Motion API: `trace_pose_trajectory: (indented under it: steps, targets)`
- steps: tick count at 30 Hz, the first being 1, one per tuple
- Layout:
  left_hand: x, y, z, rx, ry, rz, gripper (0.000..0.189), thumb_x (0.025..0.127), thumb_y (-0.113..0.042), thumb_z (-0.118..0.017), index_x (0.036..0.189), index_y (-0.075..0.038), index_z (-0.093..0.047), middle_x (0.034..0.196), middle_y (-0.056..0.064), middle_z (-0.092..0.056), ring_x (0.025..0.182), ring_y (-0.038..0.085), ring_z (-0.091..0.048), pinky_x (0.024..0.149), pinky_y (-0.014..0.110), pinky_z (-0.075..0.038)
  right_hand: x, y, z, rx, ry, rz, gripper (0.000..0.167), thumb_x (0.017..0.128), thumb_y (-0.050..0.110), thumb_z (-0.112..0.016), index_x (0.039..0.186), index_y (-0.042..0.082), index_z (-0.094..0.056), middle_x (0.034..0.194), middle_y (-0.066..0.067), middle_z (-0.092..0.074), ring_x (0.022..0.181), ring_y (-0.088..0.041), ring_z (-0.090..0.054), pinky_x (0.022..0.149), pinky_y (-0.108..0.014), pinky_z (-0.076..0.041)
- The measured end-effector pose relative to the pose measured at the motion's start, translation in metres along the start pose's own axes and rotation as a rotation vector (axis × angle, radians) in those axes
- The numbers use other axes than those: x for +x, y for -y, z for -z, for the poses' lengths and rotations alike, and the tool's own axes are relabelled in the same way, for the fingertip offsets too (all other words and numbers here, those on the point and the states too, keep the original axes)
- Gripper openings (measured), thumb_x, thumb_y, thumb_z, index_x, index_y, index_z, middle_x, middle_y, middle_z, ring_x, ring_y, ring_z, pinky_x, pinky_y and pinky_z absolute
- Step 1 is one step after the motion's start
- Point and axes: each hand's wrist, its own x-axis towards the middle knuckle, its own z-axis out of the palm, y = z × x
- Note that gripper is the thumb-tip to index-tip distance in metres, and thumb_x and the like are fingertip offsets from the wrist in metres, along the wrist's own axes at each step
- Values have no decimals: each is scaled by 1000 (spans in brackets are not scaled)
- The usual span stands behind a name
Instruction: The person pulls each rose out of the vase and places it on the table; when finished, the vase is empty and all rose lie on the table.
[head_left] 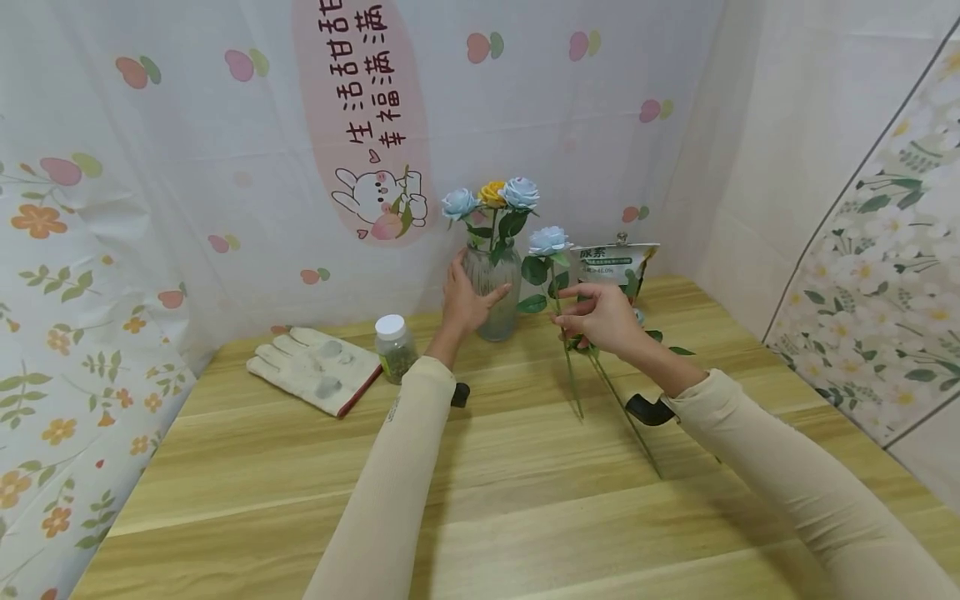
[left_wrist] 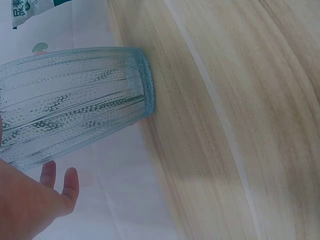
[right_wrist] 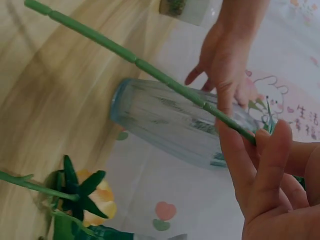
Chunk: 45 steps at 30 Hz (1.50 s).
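A clear ribbed glass vase (head_left: 507, 302) stands upright near the back wall. My left hand (head_left: 467, 302) grips its side, thumb across the front. In the left wrist view the vase's lower part (left_wrist: 100, 90) rests on the table. Two light-blue roses (head_left: 521, 192) and a yellow rose (head_left: 492, 195) stand in it. To the vase's right, my right hand (head_left: 607, 321) pinches the stem of another light-blue rose (head_left: 550, 240), held upright. The right wrist view shows this green stem (right_wrist: 165, 77) between thumb and fingers, its lower end free.
More flower stems (head_left: 630, 421) lie on the table under my right hand, one with a yellow bloom (right_wrist: 100, 202). A clipped printed bag (head_left: 611, 265) stands behind. At left are a white-capped jar (head_left: 395, 352) and a work glove (head_left: 315, 367). Patterned cloth hangs behind.
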Motion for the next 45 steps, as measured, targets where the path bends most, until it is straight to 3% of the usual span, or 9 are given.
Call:
trace_pose_trajectory:
  steps: [8,14,21,27,34,45]
  targets:
    - [0,1,1,6,0,-16,101,84,-54,-74,156,-20,-12,159,11,-25,145,34,-27,112,53,-30,-3,-11,0,-27,35,-70,38,90,3,-72,126,-2,-63,98,-22,-73,76,-39,-72,52,-37,-56]
    - [1,1,1,-12,-1,-17,102,83,-54,-75,156,-19,-13,159,10,-24,145,34,-25,113,52,-29,0,-23,3,-38,75,-112,40,91,4,-70,128,-7,-60,99,-23,-72,70,-30,-72,55,-37,-56]
    - [-1,3,-1,2,2,-17,102,83,-54,-75,156,-19,-12,159,10,-24,145,35,-26,113,53,-29,6,-37,9,-36,145,-187,41,92,3,-70,127,-11,-56,91,-16,-73,71,-31,-72,54,-35,-55]
    - [-1,3,-2,5,-5,-31,102,84,-54,-75,155,-18,-12,158,11,-25,145,34,-26,114,50,-28,7,-44,10,-38,160,-189,42,90,1,-70,126,-13,-55,82,-7,-73,67,-25,-72,55,-36,-56]
    - [0,2,0,5,0,-24,103,83,-55,-75,156,-17,-11,158,12,-25,145,33,-25,115,48,-27,8,-52,6,-65,172,-184,46,88,-1,-71,128,-14,-54,102,-25,-70,70,-20,-69,57,-36,-56]
    - [-2,2,1,9,13,-14,103,84,-55,-74,156,-18,-10,159,10,-22,146,34,-23,115,51,-26,4,-61,-2,-20,255,-221,48,87,-6,-71,129,-18,-50,101,-26,-71,71,-21,-72,58,-36,-57]
